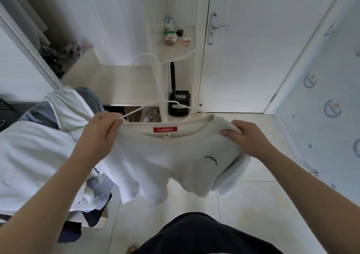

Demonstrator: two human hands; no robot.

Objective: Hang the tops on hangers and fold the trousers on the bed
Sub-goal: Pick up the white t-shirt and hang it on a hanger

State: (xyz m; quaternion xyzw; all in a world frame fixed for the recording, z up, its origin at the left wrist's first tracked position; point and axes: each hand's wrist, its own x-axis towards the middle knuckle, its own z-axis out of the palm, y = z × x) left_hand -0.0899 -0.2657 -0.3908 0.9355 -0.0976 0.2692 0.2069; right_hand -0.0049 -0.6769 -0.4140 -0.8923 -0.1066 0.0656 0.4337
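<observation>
Our left hand (pixel 101 130) pinches the top (pixel 165 162) at one shoulder, thumb and fingers curled onto the cloth. The tip of one arm of the hanger (pixel 161 98) lies right at those fingertips; we cannot tell whether it is pinched as well. Our right hand (pixel 248 137) grips the other shoulder, fingers bunched over the fabric.

Between our hands the neckline is stretched wide, with a red label (pixel 165 129) just inside it. The body of the top hangs below both hands, over the floor (pixel 253 205). The hanger rises above and between the hands, hook uppermost, and its other arm runs into the neckline just beside our right hand.

To the outer side of our left hand and under that forearm lies a pile of clothes (pixel 29 152), white and blue pieces. Beyond the hands a shelf (pixel 179 53) holds small items, and beyond our right hand stands a door (pixel 263 59).
</observation>
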